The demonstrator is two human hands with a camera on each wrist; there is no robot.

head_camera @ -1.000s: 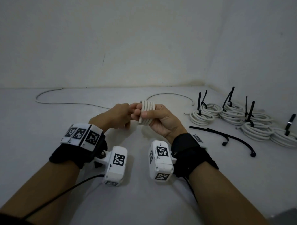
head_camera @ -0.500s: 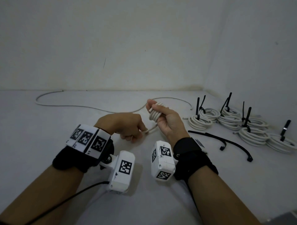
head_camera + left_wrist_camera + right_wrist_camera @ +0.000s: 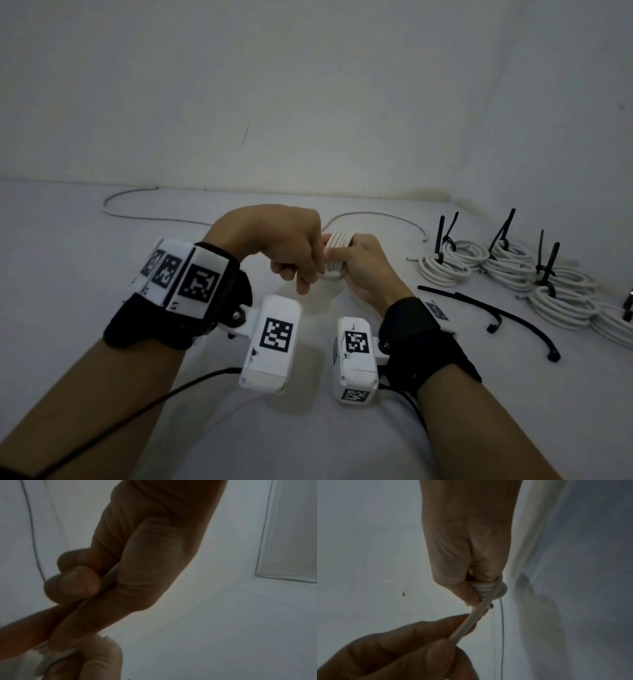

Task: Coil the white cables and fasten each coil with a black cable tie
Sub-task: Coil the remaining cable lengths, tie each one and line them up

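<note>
My right hand grips a small coil of white cable, held upright above the floor with several turns showing. My left hand sits close against the coil's left side, with its fingers curled. In the right wrist view its fingers pinch the free strand, which runs taut up to the coil. The left wrist view shows that strand in the left hand's grip. The uncoiled cable trails over the floor behind the hands. Two loose black cable ties lie to the right.
Several finished white coils with black ties sticking up lie in a row along the right wall. More of the loose cable curves along the far left by the back wall. A black wire runs from the left wrist camera.
My left hand has come up from low beside the coil to its upper left side, carrying the strand with it. The right hand has kept hold of the coil.
</note>
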